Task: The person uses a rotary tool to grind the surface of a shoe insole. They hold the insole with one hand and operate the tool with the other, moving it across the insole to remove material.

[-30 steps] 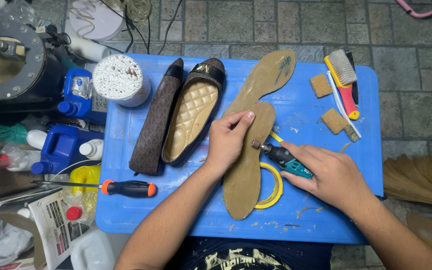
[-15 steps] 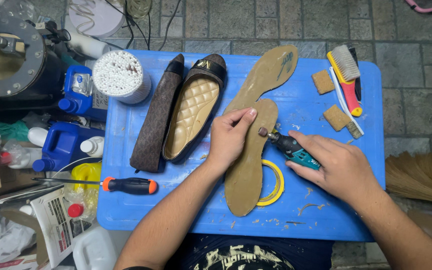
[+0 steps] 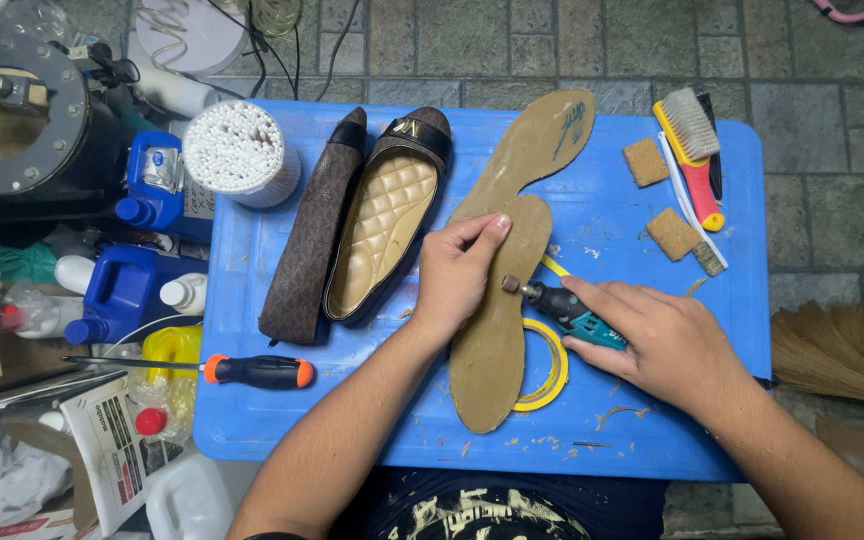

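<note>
Left hand [image 3: 460, 275] presses the tan sole [image 3: 497, 330] flat on the blue bench [image 3: 632, 400]; right hand [image 3: 657, 345], fingers clenched on the rotary tool [image 3: 562, 305], grinds its edge. Shavings lie about; seemingly midway, 1 sole untouched.

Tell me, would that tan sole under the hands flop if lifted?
Probably bends somewhat: the sole looks thin and flat. Likely light, since the left hand pins it with fingertips alone. It may slide on the smooth blue tray.

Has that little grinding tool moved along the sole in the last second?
Yes, slightly. The rotary tool in the right hand has slid up the tan insole edge, farther from the yellow tape ring beneath.
</note>
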